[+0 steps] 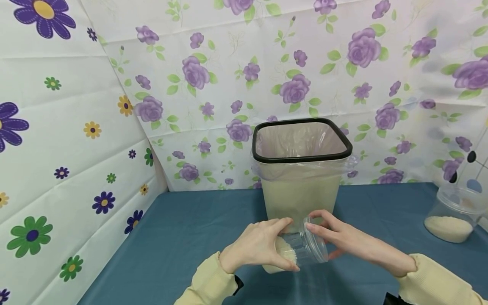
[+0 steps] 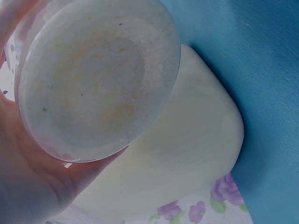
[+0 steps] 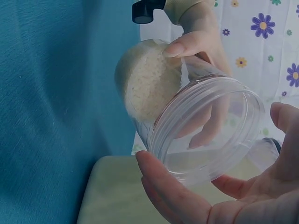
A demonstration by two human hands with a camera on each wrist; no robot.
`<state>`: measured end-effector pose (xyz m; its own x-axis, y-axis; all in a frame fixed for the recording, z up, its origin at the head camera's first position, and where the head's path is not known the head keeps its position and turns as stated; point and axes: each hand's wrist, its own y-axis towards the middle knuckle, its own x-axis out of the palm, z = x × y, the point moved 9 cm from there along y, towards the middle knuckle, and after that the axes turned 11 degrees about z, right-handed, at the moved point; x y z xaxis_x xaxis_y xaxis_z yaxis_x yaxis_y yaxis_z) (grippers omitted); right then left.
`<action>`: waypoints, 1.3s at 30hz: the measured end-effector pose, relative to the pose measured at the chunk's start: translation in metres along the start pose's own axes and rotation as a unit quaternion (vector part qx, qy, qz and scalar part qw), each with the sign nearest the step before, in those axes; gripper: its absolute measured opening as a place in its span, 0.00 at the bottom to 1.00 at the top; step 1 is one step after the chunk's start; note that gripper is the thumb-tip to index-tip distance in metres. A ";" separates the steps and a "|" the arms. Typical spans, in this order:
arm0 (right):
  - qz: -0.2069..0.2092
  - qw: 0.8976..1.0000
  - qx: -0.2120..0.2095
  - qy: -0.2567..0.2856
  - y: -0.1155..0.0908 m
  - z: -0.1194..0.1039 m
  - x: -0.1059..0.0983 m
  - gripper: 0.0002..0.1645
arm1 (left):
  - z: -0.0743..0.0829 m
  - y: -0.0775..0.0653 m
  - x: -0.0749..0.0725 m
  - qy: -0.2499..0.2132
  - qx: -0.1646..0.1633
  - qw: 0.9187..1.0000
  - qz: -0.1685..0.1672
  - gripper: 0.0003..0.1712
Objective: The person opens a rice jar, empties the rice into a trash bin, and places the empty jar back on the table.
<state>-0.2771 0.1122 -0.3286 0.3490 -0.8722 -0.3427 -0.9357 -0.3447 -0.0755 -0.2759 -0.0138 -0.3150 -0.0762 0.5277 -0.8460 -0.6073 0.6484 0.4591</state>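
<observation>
My left hand [image 1: 263,243] grips a clear plastic jar [image 1: 303,250] round its body, near the table's front. The jar lies tilted, its mouth end toward my right hand [image 1: 339,237]. White rice [image 3: 152,86] has gathered toward the base end. At the other end, my right hand's fingers curl round the clear ridged lid [image 3: 205,133]. One fingertip in the right wrist view stands a little off the lid's edge. From the left wrist, the round base [image 2: 100,88] of the jar faces the camera and hides the rest of it.
A pale bin [image 1: 301,195] with a black rim and a clear liner stands just behind the hands. At the right, another clear jar [image 1: 450,226] holds rice. Flowered cloth [image 1: 213,140] hangs behind and left of the blue table [image 1: 183,237].
</observation>
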 end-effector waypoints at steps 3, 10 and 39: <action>0.002 1.000 -0.004 -0.002 -0.001 -0.001 0.000 0.32 | 0.000 0.000 0.000 0.000 0.000 1.000 0.000 0.49; -0.001 1.000 -0.023 -0.009 -0.002 -0.004 0.000 0.32 | 0.000 -0.001 -0.001 0.000 -0.005 1.000 -0.002 0.50; 0.015 0.979 -0.193 -0.058 -0.006 -0.020 -0.003 0.33 | -0.006 0.000 0.002 -0.048 -0.019 0.998 -0.021 0.46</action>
<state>-0.2720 0.1100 -0.3082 0.2919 -0.8470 -0.4442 -0.8484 -0.4437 0.2887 -0.2807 -0.0166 -0.3183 0.0246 0.5518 -0.8336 -0.6385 0.6503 0.4116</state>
